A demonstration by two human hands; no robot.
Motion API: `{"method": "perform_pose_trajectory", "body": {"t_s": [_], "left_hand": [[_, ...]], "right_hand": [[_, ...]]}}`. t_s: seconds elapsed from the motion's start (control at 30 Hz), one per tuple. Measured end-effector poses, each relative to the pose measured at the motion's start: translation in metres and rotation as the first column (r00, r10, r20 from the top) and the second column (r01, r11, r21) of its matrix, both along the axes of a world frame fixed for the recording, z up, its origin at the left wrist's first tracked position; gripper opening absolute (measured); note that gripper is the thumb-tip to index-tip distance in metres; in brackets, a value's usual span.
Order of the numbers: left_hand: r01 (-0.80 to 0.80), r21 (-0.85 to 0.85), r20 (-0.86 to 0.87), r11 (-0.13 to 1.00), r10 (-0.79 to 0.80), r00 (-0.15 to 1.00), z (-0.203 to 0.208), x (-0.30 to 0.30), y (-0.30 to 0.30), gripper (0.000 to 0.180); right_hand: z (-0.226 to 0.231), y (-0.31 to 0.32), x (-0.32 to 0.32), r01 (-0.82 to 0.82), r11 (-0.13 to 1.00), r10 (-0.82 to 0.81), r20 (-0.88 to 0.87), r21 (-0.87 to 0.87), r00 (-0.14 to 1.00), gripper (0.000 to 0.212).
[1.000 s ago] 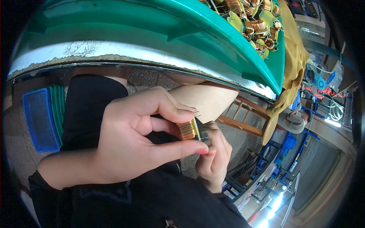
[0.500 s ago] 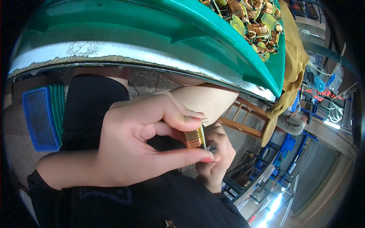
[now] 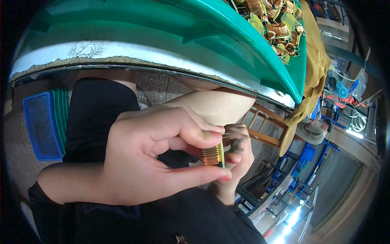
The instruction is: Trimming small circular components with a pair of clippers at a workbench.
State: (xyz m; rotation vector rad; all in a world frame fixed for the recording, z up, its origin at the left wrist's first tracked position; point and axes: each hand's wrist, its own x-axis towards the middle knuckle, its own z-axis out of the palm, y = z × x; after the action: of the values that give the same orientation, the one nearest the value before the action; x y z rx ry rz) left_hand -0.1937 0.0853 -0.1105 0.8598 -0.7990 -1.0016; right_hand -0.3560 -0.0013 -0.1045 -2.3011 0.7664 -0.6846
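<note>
My left hand point(image 3: 142, 150) pinches a copper-wound coil point(image 3: 211, 156) between its thumb and fingers, above my lap. A thin yellow-green base plate point(image 3: 222, 154) is fixed to the coil's right side and stands on edge. Thin metal pins stick out past the plate near the left fingertips. My right hand point(image 3: 242, 156) is curled up close against the plate's pin side, with grey smudges on its fingers. What its fingertips hold, if anything, is hidden.
A green tray point(image 3: 243, 49) heaped with similar copper coils point(image 3: 280, 30) sits on the worn table edge point(image 3: 101, 51) ahead. Blue and green crates point(image 3: 44, 127) stand at the left. At the right are a wooden stool point(image 3: 266, 124), yellow cloth point(image 3: 315, 53) and another person point(image 3: 310, 132).
The coil and both hands have shifted slightly right. My right fingers have moved up along the plate, and the small grey thing by the left thumb tip no longer shows.
</note>
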Motion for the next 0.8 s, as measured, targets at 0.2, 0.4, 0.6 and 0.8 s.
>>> {"method": "perform_pose_trajectory", "body": {"t_s": [0.2,0.4,0.6,0.8], "left_hand": [[0.004,0.01,-0.005,1.0,-0.004,1.0,0.007,0.003,0.002,0.044],[0.032,0.117,-0.062,0.993,-0.025,0.998,0.005,0.006,0.004,0.035],[0.016,0.131,-0.106,0.991,-0.002,0.994,0.012,0.004,0.011,0.031],[0.149,0.136,-0.173,0.979,-0.125,0.977,0.061,0.037,0.008,0.032]], "right_hand": [[0.003,-0.001,0.004,0.007,0.999,-0.01,-0.097,-0.034,0.995,0.043],[0.001,0.002,0.008,-0.051,0.984,0.005,-0.253,-0.172,0.967,0.036],[0.013,0.006,0.008,-0.081,0.989,0.046,-0.264,-0.123,0.964,0.032],[0.006,0.005,0.007,0.049,0.981,-0.077,0.144,0.186,0.987,0.045]]}}
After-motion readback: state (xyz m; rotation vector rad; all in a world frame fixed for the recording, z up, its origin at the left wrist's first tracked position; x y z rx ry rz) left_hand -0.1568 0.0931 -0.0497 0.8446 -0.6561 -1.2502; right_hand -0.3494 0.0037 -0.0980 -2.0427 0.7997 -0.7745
